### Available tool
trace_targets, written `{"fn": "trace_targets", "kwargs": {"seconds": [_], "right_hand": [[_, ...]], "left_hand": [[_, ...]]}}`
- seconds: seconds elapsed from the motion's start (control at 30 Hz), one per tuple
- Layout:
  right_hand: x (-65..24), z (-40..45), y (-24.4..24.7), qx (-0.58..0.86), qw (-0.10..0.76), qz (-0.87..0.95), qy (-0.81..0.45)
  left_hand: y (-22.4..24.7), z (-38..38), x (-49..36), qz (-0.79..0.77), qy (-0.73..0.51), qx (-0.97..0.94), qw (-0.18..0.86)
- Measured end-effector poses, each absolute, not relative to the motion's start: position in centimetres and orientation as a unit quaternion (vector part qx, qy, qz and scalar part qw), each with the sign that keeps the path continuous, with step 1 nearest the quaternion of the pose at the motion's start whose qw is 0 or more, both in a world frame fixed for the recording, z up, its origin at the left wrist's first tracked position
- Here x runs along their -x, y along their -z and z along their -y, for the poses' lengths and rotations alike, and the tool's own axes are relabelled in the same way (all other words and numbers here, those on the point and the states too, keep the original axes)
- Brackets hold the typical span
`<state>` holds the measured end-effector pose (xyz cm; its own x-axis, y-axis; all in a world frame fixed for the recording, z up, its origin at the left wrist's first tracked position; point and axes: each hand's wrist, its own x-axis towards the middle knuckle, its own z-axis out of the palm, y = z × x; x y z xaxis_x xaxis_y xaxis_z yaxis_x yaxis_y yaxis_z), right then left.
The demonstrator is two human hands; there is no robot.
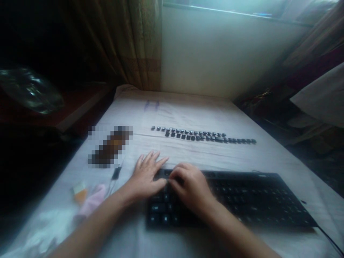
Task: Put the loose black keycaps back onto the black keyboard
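Note:
A black keyboard lies on the pale cloth in front of me. My left hand rests at its upper left corner, fingers spread over the cloth beyond the edge and thumb along the keys. Just beside that thumb, my right hand has its thumb and fingers pinched together over the upper left keys. Whatever is between those fingertips, if anything, is too small to see. Farther off, loose keycaps are lined up in two rows on the cloth.
On the left lie a pink cloth, a small brush-like orange and white thing and a pixelated patch. A clear plastic bag is at the far left. The keyboard cable trails off to the right.

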<state>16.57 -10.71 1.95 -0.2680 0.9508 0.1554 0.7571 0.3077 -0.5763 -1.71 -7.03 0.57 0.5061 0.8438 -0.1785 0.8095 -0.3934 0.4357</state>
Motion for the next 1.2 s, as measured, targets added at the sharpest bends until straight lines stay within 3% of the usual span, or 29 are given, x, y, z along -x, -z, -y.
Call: {"fn": "trace_targets", "kwargs": {"seconds": [0.47, 0.63, 0.93, 1.2], "right_hand": [[-17.4, 10.2, -2.8, 0.551, 0.250, 0.746, -0.278], [-17.7, 9.0, -3.8, 0.564, 0.216, 0.744, -0.284], [-18.3, 1.4, -4.7, 0.631, 0.128, 0.764, -0.041], [-17.1, -2.8, -3.2, 0.603, 0.106, 0.791, 0.006]], "left_hand": [[0.2, 6.7, 2.6, -0.479, -0.054, -0.842, 0.243], [0.5, 6.5, 3.0, -0.472, -0.071, -0.848, 0.232], [3.2, 6.2, 2.8, -0.516, -0.208, -0.806, 0.201], [4.4, 6.3, 2.5, -0.513, -0.303, -0.788, 0.156]]}}
